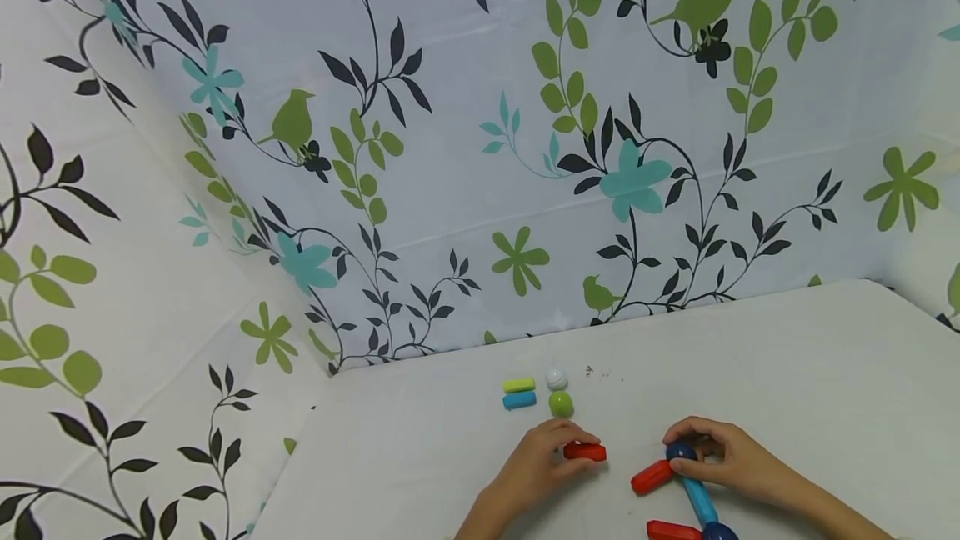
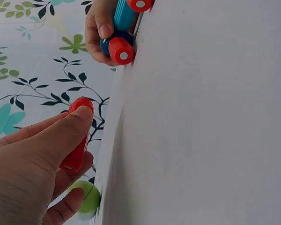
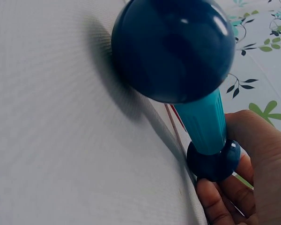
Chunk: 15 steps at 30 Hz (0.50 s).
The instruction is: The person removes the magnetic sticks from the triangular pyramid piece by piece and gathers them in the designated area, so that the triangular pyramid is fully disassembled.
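Observation:
My left hand [image 1: 527,463] pinches a short red rod [image 1: 587,452] between thumb and fingers, close over the white table. To its right, my right hand [image 1: 726,458] grips a dark blue ball [image 1: 681,449] at the far end of a light blue rod [image 1: 700,501]. A second dark blue ball [image 3: 173,49] is joined to the near end of that rod. From each ball a red rod sticks out leftward, the upper red rod [image 1: 651,477] and the lower red rod [image 1: 672,531]. White discs show on their free ends in the left wrist view.
Beyond my left hand lie a yellow-green rod [image 1: 518,385], a blue rod [image 1: 519,400], a white ball [image 1: 557,378] and a green ball [image 1: 560,403]. The white tabletop [image 1: 810,382] ends at a cloth [image 1: 465,190] patterned with leaves and birds.

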### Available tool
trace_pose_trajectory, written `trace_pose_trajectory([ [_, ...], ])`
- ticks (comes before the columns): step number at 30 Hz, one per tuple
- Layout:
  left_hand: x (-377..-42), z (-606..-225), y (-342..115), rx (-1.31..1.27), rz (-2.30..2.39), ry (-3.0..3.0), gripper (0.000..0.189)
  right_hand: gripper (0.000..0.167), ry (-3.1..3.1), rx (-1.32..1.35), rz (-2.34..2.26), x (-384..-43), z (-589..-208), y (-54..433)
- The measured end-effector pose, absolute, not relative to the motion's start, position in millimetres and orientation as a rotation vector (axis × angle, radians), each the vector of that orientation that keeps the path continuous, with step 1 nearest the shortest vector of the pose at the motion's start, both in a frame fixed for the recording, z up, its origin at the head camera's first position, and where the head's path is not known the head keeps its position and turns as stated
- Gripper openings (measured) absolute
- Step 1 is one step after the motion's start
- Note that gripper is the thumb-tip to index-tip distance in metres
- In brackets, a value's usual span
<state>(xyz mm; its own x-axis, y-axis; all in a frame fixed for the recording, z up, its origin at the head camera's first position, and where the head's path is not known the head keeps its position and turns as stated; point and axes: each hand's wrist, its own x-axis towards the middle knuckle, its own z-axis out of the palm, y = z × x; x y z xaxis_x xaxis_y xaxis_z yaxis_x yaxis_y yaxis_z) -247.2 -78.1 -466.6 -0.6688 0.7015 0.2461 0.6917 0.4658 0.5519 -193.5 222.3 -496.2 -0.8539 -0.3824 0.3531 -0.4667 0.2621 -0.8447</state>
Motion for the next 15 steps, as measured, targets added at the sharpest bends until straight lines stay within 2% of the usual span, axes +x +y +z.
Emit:
trace_pose_trajectory([
  [15, -265.9, -474.6, -120.1, 1.097, 1.129, 2.810, 0.026, 0.020, -2.431, 0.840, 1.686, -194.2, -497.8, 222.9],
])
